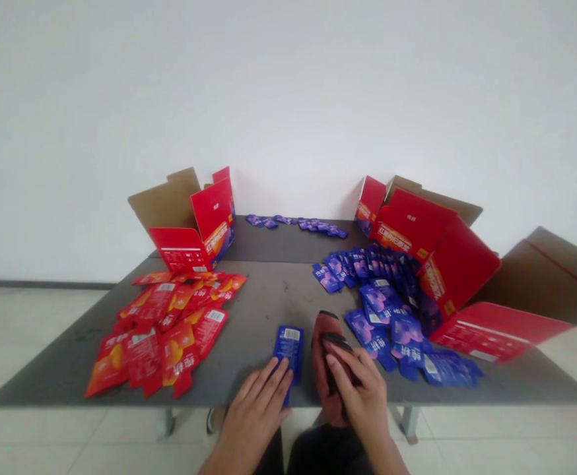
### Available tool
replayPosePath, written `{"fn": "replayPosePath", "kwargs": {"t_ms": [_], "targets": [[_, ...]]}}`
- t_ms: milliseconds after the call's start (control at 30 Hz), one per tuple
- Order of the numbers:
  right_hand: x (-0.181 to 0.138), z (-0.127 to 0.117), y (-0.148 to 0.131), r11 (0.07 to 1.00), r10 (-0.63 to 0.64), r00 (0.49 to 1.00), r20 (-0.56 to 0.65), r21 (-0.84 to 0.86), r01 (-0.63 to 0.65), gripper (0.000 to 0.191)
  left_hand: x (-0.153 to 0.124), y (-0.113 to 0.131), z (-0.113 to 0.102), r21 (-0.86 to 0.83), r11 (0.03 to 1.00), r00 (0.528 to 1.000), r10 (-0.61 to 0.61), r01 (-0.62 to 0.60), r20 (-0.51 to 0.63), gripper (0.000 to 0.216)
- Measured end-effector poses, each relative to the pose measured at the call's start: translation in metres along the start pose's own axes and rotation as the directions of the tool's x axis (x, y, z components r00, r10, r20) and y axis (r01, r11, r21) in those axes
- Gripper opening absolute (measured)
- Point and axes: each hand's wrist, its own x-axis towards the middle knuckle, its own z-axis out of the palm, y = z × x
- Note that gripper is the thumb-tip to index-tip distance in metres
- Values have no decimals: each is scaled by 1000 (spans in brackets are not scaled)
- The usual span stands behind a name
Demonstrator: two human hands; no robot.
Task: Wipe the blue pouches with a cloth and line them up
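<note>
My left hand (259, 409) lies with outstretched fingers on a blue sachet (288, 346), its barcode end facing away from me, near the table's front edge. Just to the right, my right hand (360, 389) grips a folded reddish-brown cloth (328, 369) with dark edging; part of the cloth hangs over the table edge. Blue and purple sachets (380, 300) are heaped to the right of that hand. On the left side of the table is a pile of red and orange sachets (169, 323).
Open red cardboard boxes stand at the back left (177, 241), back right (412, 221) and right edge (511, 326). A row of blue sachets (318, 226) lies along the far side of the grey table (263, 284), against the white wall (288, 105).
</note>
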Motion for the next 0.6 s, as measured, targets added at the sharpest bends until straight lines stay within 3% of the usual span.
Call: {"fn": "replayPosePath", "kwargs": {"t_ms": [67, 167, 267, 333, 400, 433, 467, 533, 600], "targets": [[-4, -1, 3, 999, 38, 999, -39, 22, -37, 23, -9, -5, -4, -42, 998, 999, 44, -44, 4, 44], [-7, -1, 7, 996, 78, 993, -83, 47, -74, 24, -17, -17, -14, -160, 985, 996, 44, -57, -82, 47], [-10, 0, 10, 995, 89, 991, -95, 62, -83, 24, -5, -34, -26, -308, 948, 965, -148, 76, -216, 31], [-11, 1, 11, 993, 95, 990, -101, 73, -87, 23, 21, -50, -32, -432, 863, 895, -385, 262, -226, 24], [-12, 0, 12, 992, 105, 989, -108, 82, -97, 23, 60, -67, -34, -546, 690, 765, -631, 476, -131, 30], [-13, 0, 12, 991, 110, 988, -112, 86, -101, 23, 84, -76, -32, -594, 582, 711, -703, 555, -24, 34], [-13, 0, 12, 991, 113, 987, -116, 90, -103, 23, 109, -85, -28, -632, 496, 687, -723, 596, 80, 37], [-15, -1, 13, 989, 117, 986, -122, 100, -105, 24, 159, -101, -12, -672, 410, 718, -643, 617, 267, 42], [-17, -1, 14, 989, 108, 985, -132, 113, -93, 24, 206, -112, 10, -679, 419, 764, -548, 603, 341, 42]]}}
